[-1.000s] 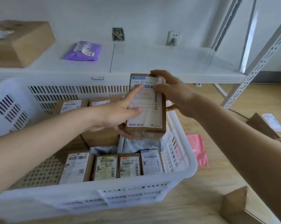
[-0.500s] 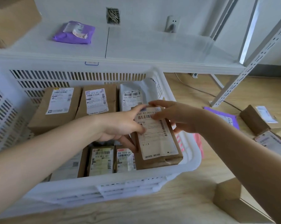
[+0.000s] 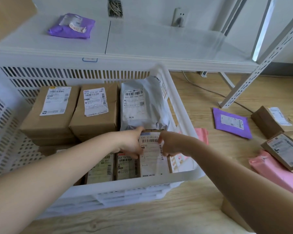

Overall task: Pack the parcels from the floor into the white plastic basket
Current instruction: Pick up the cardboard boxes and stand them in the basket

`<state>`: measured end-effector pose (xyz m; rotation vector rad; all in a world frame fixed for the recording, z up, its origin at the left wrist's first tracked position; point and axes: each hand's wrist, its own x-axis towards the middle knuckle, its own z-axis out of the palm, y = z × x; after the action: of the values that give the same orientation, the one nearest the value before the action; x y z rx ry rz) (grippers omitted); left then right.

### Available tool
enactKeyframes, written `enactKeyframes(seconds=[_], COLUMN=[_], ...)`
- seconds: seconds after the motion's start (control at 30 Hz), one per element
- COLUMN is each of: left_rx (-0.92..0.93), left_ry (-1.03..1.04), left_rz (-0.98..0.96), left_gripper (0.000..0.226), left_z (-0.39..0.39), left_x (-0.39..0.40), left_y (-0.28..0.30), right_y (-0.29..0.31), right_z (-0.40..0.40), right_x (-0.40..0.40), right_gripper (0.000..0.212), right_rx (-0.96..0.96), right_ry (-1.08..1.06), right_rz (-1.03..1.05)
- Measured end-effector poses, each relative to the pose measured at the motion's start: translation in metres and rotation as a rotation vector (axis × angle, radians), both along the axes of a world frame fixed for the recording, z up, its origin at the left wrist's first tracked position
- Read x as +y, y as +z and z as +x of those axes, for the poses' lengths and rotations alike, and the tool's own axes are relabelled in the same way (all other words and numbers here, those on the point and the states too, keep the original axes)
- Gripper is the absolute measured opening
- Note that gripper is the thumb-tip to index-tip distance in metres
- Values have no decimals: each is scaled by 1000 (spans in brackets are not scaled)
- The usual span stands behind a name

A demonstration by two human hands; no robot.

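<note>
Flat brown cardboard parcel with white label (image 3: 153, 157) lying in the near right corner of the white slatted plastic basket (image 3: 181, 114), gripped at its far end by left hand (image 3: 131, 144) and right hand (image 3: 170, 145). Packed already: brown boxes (image 3: 71, 110) along the far wall, grey poly mailer (image 3: 142, 105). Left on the floor: purple mailer (image 3: 231, 122), pink mailers (image 3: 275, 171), brown cartons (image 3: 270, 119). Roughly midway.

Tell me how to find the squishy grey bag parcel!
Look in the white plastic basket, along its far wall. Two brown cardboard boxes sit side by side there, and the grey plastic mailer bag lies just right of them. It alone is soft, crinkled and grey, not boxy brown.
</note>
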<state>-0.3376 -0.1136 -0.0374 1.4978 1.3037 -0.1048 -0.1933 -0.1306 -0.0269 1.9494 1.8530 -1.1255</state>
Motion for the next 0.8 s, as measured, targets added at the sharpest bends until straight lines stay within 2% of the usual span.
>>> enactKeyframes(seconds=[0.07,0.13,0.23,0.33,0.4,0.47,0.57,0.7,0.8], left_rx=[181,296,323,174,120,177,156,143,176], left_ry=[-178,-249,-162,85,152,103,86,7,-59], left_rz=[116,194,235,246,402,618,783,880,817], left_gripper=[80,70,37,5,4,12,16,19,16], left_z=[4,6,11,25,41,64,113,190,249], left_x=[0,3,10,17,21,25,25,17,5], left_y=[-1,2,20,48,64,74,88,88,66], right_y=[1,9,38,81,103,111,103,85,63], right_z=[-1,0,10,39,72,111,170,245,295], right_x=[-1,1,8,13,14,12,4,-17,-37], right_gripper=[40,39,32,27,23,21,22,20,21], right_rx=[-63,-72,12,161,132,2,-143,-215,-241], right_ry=[55,102,142,92,8,-39,-76,-157,-200], right_rz=[40,122,307,501,642,726,698,631,581])
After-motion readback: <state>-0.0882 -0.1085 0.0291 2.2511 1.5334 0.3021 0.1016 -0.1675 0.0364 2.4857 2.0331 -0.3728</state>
